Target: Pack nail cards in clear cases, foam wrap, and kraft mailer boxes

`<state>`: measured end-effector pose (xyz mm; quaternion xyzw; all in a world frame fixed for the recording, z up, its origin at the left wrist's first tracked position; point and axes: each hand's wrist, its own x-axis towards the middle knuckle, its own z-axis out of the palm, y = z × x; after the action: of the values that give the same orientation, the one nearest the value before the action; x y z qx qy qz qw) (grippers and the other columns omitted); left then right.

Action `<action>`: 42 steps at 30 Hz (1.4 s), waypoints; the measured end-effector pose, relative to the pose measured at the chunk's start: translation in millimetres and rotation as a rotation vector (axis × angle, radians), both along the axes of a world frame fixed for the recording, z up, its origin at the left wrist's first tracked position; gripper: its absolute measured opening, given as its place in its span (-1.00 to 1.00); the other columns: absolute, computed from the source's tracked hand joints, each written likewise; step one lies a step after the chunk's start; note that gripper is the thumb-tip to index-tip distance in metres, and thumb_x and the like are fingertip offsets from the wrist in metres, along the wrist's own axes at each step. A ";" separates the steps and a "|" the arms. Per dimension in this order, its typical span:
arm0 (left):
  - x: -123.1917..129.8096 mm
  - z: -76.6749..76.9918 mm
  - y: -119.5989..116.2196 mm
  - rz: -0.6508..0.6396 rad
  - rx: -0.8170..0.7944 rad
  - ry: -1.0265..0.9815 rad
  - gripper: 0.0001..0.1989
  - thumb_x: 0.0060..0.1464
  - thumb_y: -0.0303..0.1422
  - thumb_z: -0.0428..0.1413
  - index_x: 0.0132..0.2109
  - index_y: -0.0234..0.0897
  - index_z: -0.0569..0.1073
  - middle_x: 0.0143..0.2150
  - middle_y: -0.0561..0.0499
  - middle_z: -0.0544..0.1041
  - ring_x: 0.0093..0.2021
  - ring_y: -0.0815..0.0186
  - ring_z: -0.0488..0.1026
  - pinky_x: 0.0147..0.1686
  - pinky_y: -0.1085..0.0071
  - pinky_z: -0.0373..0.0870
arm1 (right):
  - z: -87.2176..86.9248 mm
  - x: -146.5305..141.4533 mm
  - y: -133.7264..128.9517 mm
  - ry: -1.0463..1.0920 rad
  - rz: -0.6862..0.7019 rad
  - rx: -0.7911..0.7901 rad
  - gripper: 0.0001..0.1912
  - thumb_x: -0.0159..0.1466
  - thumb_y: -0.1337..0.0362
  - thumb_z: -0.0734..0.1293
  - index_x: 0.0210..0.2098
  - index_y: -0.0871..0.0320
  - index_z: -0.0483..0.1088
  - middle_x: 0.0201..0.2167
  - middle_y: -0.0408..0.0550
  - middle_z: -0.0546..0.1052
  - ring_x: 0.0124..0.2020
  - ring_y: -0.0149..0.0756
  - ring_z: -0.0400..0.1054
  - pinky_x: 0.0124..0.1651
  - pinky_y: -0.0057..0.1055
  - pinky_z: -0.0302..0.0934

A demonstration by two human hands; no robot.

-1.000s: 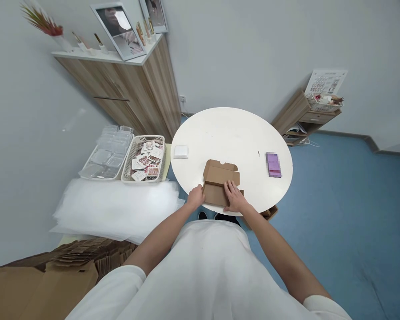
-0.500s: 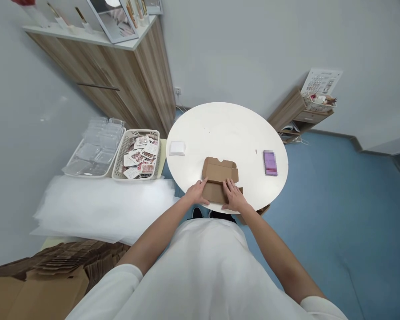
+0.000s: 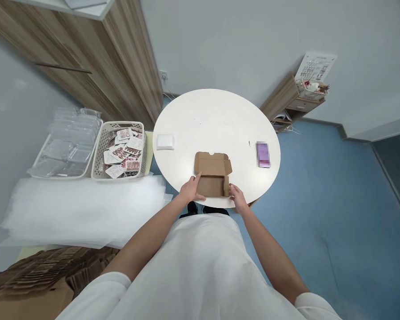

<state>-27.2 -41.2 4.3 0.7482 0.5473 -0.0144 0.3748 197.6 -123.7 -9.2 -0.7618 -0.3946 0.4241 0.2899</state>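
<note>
A small brown cardboard box [image 3: 212, 186] lies near the front edge of the white round table [image 3: 216, 111], its lid [image 3: 211, 167] folded back flat on the far side. Its tray part has raised walls, and the right end wall stands up. My left hand [image 3: 190, 189] holds the box's left side, with the thumb and fingers spread along that edge. At the opposite end, my right hand [image 3: 238, 197] has its bent fingers on the outside of the right wall, gripping it.
A white stack of small sheets [image 3: 166, 142] and a blurred purple packet [image 3: 263, 154] lie on the table. To the left are a basket of press-on nail packs [image 3: 96, 155], a basket of clear plastic trays [image 3: 40, 162], translucent white sheets [image 3: 83, 209] and flattened cardboard [image 3: 36, 293].
My right hand has moved from inside the box to its outer right side, and the right end wall now stands up. My left hand stays at the left side. The view has tilted down.
</note>
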 end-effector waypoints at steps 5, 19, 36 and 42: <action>7.0 1.9 -3.0 0.001 -0.015 0.004 0.13 -0.45 -0.09 0.29 0.24 -0.11 -0.14 -0.02 -0.14 0.25 -0.12 0.05 0.37 -0.21 0.35 0.26 | 0.7 -8.9 17.8 -0.171 0.032 -0.051 -0.52 0.06 0.08 0.22 -0.06 0.15 0.22 -0.33 -0.09 0.42 -0.41 -0.32 0.30 -0.34 -0.37 0.21; 19.1 -7.1 -43.6 0.360 -0.087 -0.312 -0.22 -0.06 -0.15 0.09 0.24 -0.24 -0.07 0.10 -0.19 0.23 0.04 0.15 0.26 -0.09 0.29 0.27 | -3.8 2.9 30.6 -0.300 0.130 -0.198 -0.71 0.14 0.20 0.15 -0.13 0.09 0.17 -0.42 -0.06 0.43 -0.38 -0.20 0.33 -0.39 -0.35 0.12; 81.3 -6.2 14.1 0.538 -0.150 -0.473 -0.45 0.00 -0.42 -0.06 0.18 -0.21 0.09 0.19 -0.04 0.20 0.16 0.25 0.17 0.03 0.33 0.22 | -18.0 59.2 61.8 0.256 0.005 0.080 -0.45 0.13 0.09 0.16 0.08 0.13 0.06 -0.01 0.07 0.23 -0.32 -0.33 0.34 -0.21 -0.26 0.32; 91.2 -7.1 21.7 0.557 -0.184 -0.472 -0.35 -0.04 -0.44 -0.04 0.23 -0.21 -0.01 0.25 -0.04 0.08 0.22 0.23 0.06 0.10 0.27 0.15 | -20.2 68.1 65.3 0.318 0.020 0.095 -0.41 0.12 0.12 0.21 0.11 0.08 0.02 0.03 0.07 0.18 -0.26 -0.33 0.31 -0.19 -0.27 0.30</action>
<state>64.0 -19.5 -2.8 0.5167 0.6247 0.2118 0.5458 265.7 -58.4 -29.4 -0.6667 -0.3709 0.5230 0.3800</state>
